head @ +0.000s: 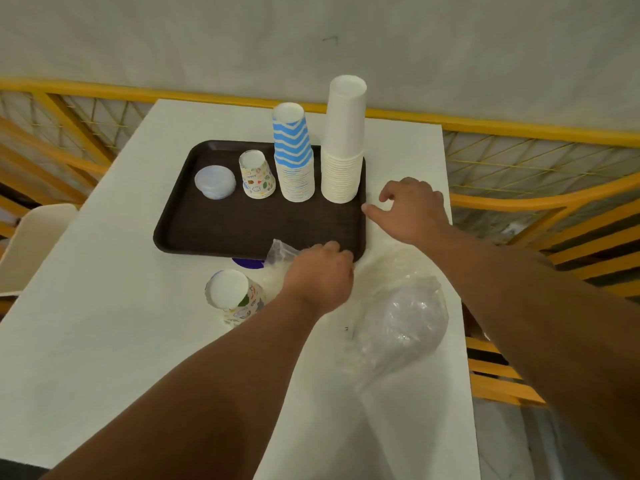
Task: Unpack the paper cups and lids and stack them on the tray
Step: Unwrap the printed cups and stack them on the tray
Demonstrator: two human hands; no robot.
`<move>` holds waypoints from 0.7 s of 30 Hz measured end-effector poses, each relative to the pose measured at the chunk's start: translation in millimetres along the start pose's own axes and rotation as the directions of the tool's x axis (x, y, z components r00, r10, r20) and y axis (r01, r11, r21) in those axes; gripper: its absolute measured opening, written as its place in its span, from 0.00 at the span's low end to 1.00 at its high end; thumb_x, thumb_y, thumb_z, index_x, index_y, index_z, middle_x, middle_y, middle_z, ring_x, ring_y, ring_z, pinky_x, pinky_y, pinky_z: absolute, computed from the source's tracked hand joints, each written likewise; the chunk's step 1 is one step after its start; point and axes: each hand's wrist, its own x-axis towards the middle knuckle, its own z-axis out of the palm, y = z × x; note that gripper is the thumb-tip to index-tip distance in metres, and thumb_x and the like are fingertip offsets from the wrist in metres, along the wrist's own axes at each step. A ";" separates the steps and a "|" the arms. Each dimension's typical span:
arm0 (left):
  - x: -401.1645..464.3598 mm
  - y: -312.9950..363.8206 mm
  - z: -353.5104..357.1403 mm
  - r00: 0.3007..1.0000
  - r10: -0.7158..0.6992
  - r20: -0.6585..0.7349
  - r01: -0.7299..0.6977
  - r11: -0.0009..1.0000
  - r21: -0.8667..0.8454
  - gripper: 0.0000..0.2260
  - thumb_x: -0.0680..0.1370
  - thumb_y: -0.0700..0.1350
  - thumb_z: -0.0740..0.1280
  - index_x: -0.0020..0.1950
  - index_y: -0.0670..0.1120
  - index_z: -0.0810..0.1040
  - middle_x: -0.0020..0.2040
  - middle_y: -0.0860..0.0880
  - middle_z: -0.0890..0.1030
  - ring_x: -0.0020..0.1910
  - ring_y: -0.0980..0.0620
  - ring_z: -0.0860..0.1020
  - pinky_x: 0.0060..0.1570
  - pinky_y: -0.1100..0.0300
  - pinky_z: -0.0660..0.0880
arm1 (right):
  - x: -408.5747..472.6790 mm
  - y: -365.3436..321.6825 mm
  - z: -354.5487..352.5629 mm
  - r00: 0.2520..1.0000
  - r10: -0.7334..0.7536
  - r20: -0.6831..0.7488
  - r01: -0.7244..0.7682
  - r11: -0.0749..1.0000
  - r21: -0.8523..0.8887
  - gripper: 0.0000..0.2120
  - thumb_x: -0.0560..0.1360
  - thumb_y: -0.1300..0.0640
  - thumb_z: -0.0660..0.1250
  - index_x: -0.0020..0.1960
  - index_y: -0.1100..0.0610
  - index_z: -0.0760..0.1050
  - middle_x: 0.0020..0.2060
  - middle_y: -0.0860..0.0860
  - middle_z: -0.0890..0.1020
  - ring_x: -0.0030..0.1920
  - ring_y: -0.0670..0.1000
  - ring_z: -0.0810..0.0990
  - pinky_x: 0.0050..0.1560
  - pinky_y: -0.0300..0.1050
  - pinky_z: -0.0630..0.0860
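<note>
A dark brown tray (221, 230) lies on the white table. On it stand a tall stack of plain white cups (344, 147), a blue-striped cup stack (294, 157), a short patterned cup stack (256, 174) and a pile of clear lids (214, 181), all cups upside down. Off the tray, near its front edge, stands another patterned cup stack (233, 296). My left hand (320, 275) is closed on a clear plastic bag (280, 261) at the tray's front edge. My right hand (412, 209) hovers, fingers apart, beside the tray's right edge.
More crumpled clear plastic wrapping (405, 323) lies on the table (104, 341) right of my left arm. A blue round object (247, 262) peeks out under the tray's front edge. A yellow railing (519, 129) runs behind and right of the table; a pale chair (31, 244) stands left.
</note>
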 end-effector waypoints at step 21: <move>-104.4 -120.0 -102.3 0.914 0.270 0.303 -0.208 0.953 -0.222 0.29 0.74 0.60 0.69 0.73 0.57 0.66 0.71 0.50 0.66 0.65 0.47 0.72 0.63 0.51 0.72 | -154.4 -181.8 13.3 0.827 0.553 -0.102 -0.137 0.374 0.917 0.06 0.75 0.52 0.64 0.41 0.48 0.78 0.37 0.49 0.81 0.37 0.47 0.76 0.43 0.46 0.74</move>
